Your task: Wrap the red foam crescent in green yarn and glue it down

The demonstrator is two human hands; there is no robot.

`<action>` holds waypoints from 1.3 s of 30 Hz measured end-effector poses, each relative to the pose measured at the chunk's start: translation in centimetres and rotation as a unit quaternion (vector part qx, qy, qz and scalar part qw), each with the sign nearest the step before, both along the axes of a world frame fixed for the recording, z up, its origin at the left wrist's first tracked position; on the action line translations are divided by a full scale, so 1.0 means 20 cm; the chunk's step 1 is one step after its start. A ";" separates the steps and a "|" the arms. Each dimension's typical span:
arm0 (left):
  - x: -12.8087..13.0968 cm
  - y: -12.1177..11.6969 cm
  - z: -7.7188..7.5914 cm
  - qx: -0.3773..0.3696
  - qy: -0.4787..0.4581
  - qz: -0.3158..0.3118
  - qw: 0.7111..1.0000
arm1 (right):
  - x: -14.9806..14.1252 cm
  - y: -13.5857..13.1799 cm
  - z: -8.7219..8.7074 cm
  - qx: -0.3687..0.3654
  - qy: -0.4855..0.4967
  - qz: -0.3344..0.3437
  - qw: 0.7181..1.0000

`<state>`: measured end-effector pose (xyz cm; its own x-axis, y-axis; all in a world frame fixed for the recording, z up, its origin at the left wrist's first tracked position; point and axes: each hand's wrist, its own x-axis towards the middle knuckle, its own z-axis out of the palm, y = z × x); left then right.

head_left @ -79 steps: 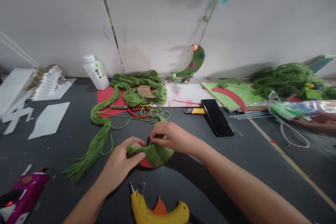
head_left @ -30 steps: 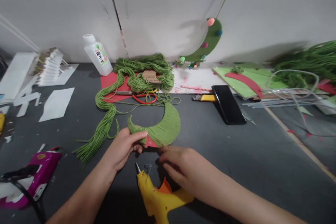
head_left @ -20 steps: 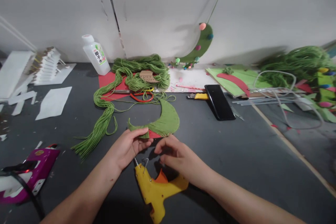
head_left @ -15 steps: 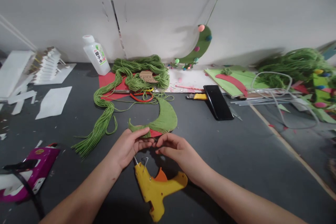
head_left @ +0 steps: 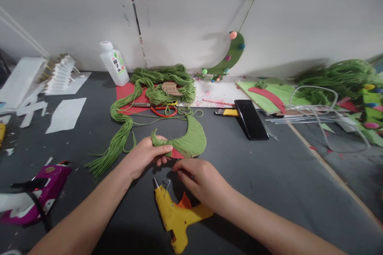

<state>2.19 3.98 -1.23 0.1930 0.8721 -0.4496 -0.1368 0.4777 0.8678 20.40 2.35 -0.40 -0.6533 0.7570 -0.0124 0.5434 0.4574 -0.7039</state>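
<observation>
Green yarn is wound around most of a crescent (head_left: 194,137), with a red patch of its base (head_left: 177,153) showing along the lower edge. My left hand (head_left: 149,155) grips its left part, thumb on top and fingers underneath. Just below and right of the red patch, my right hand (head_left: 199,177) has its fingers curled together in a pinch; anything between them is too small to make out. A yellow glue gun (head_left: 176,217) with an orange trigger lies beneath both hands, its nozzle pointing away from me and its handle partly behind my right wrist.
Behind the crescent lie a green yarn skein (head_left: 167,81) and red-handled scissors (head_left: 163,113). A phone (head_left: 251,121) rests by a yellow cutter knife (head_left: 228,112). A white bottle (head_left: 114,65) stands at the wall, near a decorated crescent (head_left: 231,55). A purple device (head_left: 44,191) is at left.
My right hand has turned over, its back now upward, and its fingertips have drawn slightly away from my left fingers. The crescent has tilted a little. The view has shifted slightly.
</observation>
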 end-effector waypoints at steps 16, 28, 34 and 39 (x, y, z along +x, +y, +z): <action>0.03 -0.02 -0.01 -0.055 -0.073 0.042 0.995 | -0.01 -0.03 0.02 0.127 -0.258 -0.022 0.957; 0.02 -0.02 -0.01 -0.018 0.000 0.006 1.000 | -0.01 0.04 0.06 0.140 -0.039 0.017 0.989; 0.00 -0.01 0.00 -0.004 0.012 -0.008 1.000 | 0.00 0.12 0.13 0.056 -0.032 0.018 0.998; -0.01 -0.01 -0.01 -0.007 0.016 -0.005 1.000 | 0.00 0.12 0.13 0.068 -0.037 0.117 0.990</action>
